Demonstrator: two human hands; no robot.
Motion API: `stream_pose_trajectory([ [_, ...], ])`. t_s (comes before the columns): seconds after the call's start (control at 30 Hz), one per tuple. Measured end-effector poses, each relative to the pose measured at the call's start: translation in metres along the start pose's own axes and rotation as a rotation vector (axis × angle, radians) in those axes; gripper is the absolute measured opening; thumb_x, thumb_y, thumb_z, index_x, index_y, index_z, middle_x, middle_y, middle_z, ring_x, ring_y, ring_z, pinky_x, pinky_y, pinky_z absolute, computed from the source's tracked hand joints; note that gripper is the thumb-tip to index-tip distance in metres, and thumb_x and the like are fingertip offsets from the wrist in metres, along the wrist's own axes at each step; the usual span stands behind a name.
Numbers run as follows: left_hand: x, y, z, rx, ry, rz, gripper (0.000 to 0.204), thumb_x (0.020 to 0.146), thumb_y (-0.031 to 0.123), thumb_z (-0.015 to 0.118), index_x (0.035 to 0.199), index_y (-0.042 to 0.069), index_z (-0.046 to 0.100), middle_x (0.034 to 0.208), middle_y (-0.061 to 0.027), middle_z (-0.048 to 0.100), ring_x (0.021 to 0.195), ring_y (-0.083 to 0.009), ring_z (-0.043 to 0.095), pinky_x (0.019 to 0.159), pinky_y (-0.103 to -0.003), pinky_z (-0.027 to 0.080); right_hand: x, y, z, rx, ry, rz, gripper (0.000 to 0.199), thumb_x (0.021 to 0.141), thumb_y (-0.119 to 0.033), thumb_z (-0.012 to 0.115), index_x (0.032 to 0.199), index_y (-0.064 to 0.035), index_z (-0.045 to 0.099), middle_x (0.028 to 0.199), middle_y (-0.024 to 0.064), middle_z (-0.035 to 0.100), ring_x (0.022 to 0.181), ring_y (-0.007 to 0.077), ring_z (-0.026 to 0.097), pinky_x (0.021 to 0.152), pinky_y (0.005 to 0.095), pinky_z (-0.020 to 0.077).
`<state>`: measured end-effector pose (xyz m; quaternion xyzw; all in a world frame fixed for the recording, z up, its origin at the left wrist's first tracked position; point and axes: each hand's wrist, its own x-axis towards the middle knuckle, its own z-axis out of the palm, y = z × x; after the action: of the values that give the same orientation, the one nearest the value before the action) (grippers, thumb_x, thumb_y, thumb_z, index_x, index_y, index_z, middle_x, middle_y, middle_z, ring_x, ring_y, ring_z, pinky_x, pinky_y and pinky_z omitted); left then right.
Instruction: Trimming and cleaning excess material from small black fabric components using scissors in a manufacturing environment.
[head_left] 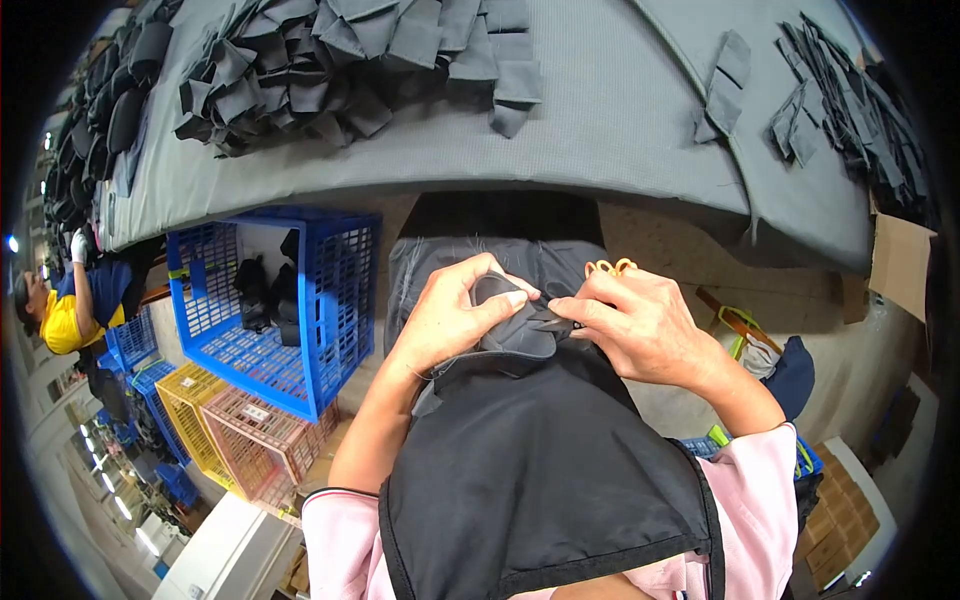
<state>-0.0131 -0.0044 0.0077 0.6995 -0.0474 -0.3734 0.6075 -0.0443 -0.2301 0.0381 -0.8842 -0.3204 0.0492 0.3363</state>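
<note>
Above my lap, my left hand (452, 312) pinches a dark grey fabric piece (518, 335) between thumb and fingers, its edge curled up. My right hand (645, 325) is closed around small scissors with yellow finger loops (610, 267). Their blades point left and reach the fabric beside my left fingertips; whether they touch it I cannot tell. Part of the scissors is hidden by the right fingers. Under both hands lies a black apron (550, 470), with loose threads scattered over the dark cloth on my lap.
Ahead stands a table under a grey cover (600, 130), bearing a heap of grey fabric pieces (300, 70) and more strips (850, 110) at right. A blue crate (312, 320) holding black items stands left, near yellow and pink crates. A person in yellow (65, 325) is far left.
</note>
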Motion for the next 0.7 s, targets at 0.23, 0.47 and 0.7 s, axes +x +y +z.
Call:
stream_pose_trajectory([
  [0.23,0.000,0.002,0.000,-0.015,-0.003,-0.063,0.016,0.080,0.013,0.062,0.086,-0.002,0.061,0.088,-0.0102,0.068,0.082,-0.0120,0.061,0.077,-0.028,0.047,0.002,-0.001,0.003,-0.020,0.028,-0.037,0.027,0.068,-0.011,0.068,0.094,-0.0094,0.060,0.074,0.0010,0.048,0.062,0.0152,0.055,0.052,0.0300,0.0426],
  [0.47,0.001,0.004,-0.001,-0.035,-0.024,-0.038,0.015,0.080,0.013,0.063,0.083,-0.002,0.059,0.089,-0.0102,0.068,0.084,-0.0121,0.061,0.077,-0.027,0.047,-0.001,-0.001,0.005,0.040,0.047,-0.013,0.024,0.069,-0.009,0.067,0.093,-0.0089,0.062,0.073,0.0015,0.049,0.062,0.0157,0.056,0.052,0.0307,0.0441],
  [0.7,-0.001,0.004,-0.003,-0.082,-0.054,-0.042,0.014,0.080,0.011,0.063,0.080,0.000,0.055,0.093,-0.0116,0.068,0.087,-0.0121,0.059,0.079,-0.028,0.046,-0.010,0.001,0.015,0.397,0.217,0.250,0.027,0.067,-0.007,0.070,0.094,-0.0086,0.063,0.075,0.0047,0.053,0.062,0.0219,0.056,0.054,0.0319,0.0444],
])
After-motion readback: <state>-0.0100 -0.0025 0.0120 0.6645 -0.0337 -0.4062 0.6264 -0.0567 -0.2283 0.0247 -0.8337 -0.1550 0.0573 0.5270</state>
